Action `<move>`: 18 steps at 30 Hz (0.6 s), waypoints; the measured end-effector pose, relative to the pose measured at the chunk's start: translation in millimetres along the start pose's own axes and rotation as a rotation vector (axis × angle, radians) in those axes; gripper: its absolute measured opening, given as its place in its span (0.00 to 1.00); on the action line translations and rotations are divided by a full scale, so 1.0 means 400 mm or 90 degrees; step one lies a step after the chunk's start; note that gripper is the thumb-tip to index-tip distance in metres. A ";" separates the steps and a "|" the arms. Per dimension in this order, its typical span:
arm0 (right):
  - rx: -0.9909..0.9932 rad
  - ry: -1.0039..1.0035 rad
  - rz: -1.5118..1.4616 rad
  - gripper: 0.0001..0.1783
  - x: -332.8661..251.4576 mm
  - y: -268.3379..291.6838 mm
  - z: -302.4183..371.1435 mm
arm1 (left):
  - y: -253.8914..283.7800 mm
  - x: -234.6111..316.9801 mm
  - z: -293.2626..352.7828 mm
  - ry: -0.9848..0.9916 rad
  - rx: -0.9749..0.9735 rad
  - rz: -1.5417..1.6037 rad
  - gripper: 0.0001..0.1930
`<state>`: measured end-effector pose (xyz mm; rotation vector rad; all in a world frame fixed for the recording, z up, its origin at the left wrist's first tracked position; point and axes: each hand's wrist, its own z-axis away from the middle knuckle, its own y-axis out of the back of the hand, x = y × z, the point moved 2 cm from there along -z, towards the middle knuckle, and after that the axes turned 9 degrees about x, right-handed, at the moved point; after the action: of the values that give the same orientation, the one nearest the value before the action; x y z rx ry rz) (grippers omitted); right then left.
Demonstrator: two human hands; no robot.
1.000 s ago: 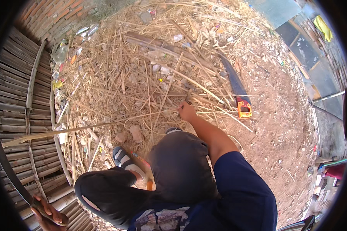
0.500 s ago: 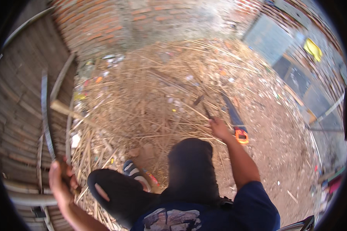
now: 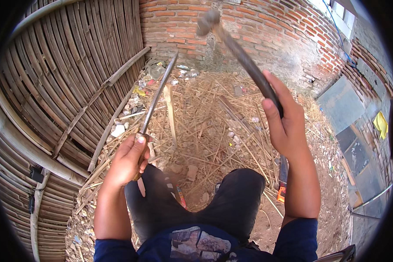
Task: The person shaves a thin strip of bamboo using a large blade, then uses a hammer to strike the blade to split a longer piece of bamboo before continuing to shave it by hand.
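Hammer [image 3: 249,63] looks blurred, partly hidden by the right grip [image 3: 288,122].

left hand [image 3: 129,160] grips long-bladed knife [image 3: 158,96], tilted upward; pale wooden strip [image 3: 170,114] just right of it. right hand [image 3: 287,118] holds hammer [image 3: 249,62] raised. orange-handled handsaw [image 3: 282,192] by right forearm [image 3: 302,187]. brick wall [image 3: 174,30] ahead.
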<state>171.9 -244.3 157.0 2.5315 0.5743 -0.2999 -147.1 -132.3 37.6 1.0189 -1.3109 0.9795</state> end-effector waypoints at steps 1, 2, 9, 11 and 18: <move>0.016 0.010 -0.023 0.25 -0.019 -0.001 -0.018 | -0.002 0.002 0.003 0.000 -0.005 0.000 0.19; 0.004 0.001 -0.030 0.25 -0.032 -0.005 -0.030 | 0.000 0.005 0.006 0.001 -0.015 -0.008 0.19; -0.166 -0.038 0.012 0.24 -0.012 -0.109 -0.017 | 0.003 0.026 0.017 0.023 -0.032 -0.036 0.20; -0.127 -0.044 -0.019 0.24 -0.020 -0.110 -0.015 | 0.010 0.017 0.007 0.026 -0.038 -0.029 0.20; 0.044 0.020 -0.115 0.24 -0.039 -0.079 -0.019 | 0.003 0.014 0.010 0.036 -0.051 -0.005 0.20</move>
<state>144.4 -220.9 154.5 2.5580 0.8195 -0.3507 -149.3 -135.9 43.2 0.9282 -1.2879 0.9359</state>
